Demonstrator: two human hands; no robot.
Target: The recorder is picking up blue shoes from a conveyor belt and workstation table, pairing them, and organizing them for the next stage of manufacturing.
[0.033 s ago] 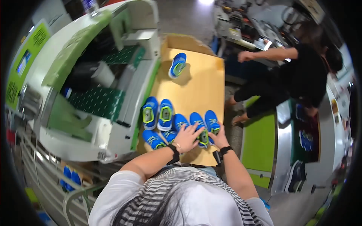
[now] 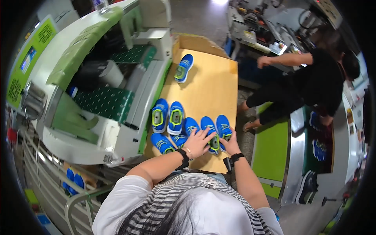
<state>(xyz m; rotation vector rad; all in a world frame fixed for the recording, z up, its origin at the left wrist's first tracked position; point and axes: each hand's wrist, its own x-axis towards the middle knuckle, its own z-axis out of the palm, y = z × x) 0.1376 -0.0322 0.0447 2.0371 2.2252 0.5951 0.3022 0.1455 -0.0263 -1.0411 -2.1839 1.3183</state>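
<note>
1. On the counter [image 2: 211,90], at its near end, blue shoes [image 2: 176,108] crowd together; one lone shoe [image 2: 185,64] sits at its far end.
2. Left hand [image 2: 197,144] has its grip loosely spread over a shoe [image 2: 208,123]; right hand [image 2: 232,145] curls its grip by the counter's rightmost shoe [image 2: 223,123]. I can't tell if either squeezes.
3. Crowding or a bump could knock that shoe off the counter.
4. Shoes look soft and round-toed; the counter looks flat and smooth.
</note>
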